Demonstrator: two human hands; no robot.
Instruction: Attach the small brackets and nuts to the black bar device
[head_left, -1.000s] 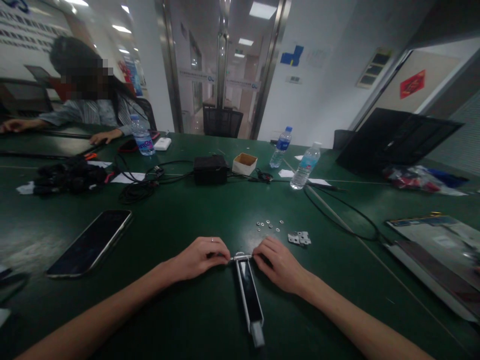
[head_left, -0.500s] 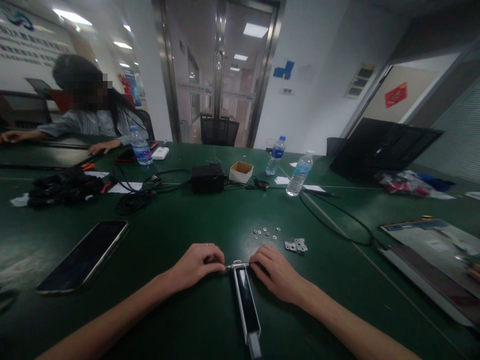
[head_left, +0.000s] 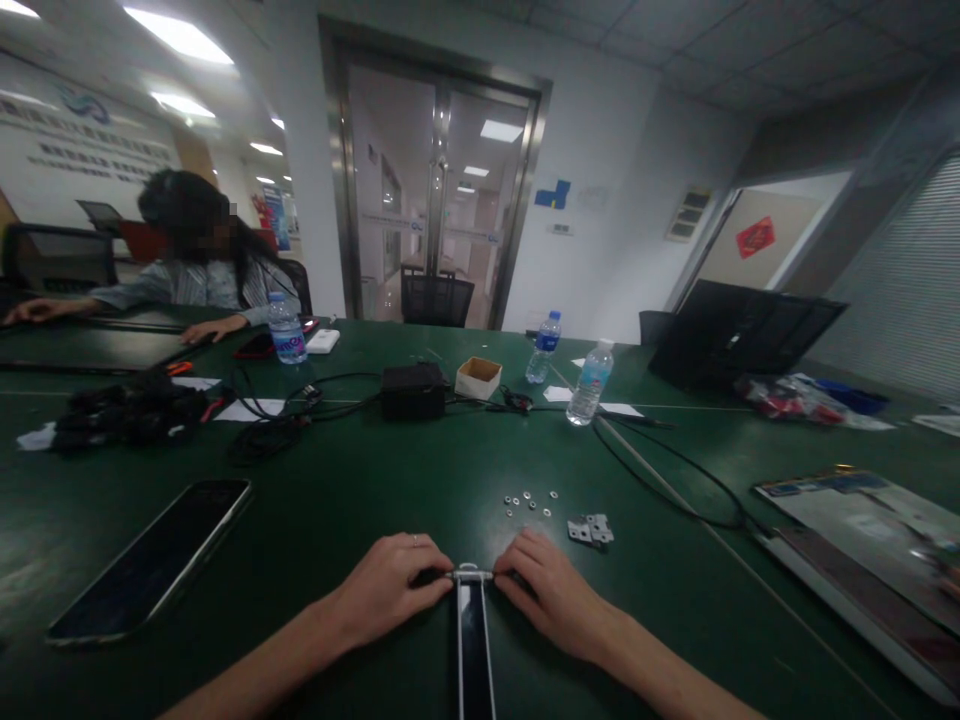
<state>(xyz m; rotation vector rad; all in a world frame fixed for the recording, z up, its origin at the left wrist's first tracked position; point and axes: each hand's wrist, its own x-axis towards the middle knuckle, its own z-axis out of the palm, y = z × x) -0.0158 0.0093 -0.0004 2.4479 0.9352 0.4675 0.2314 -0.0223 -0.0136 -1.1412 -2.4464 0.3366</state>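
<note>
My left hand [head_left: 394, 590] pinches the left end of a short metal rod [head_left: 472, 575], thumb against forefinger. At the rod's right end the fingers of my right hand [head_left: 551, 600] are closed too, and they cover its tip. The rod lies across the far end of a long, narrow metal-edged piece [head_left: 474, 645] with a dark, shiny middle. Its near end runs out of the bottom of the view. Beyond my right hand lie several small metal nuts or washers [head_left: 532, 506] and a silver hinge-like bracket [head_left: 591, 530].
A phone [head_left: 154, 560] lies to the left. Farther back are tangled cables [head_left: 270, 440], a black box [head_left: 412, 390], a small open carton [head_left: 478, 380] and water bottles [head_left: 590, 385]. An opened flat device [head_left: 862, 560] lies at right. Another person [head_left: 217, 270] sits at far left.
The camera view has tilted up, so the table things appear lower. Both hands still grip the rod's ends, and the long piece now points more straight toward me.
</note>
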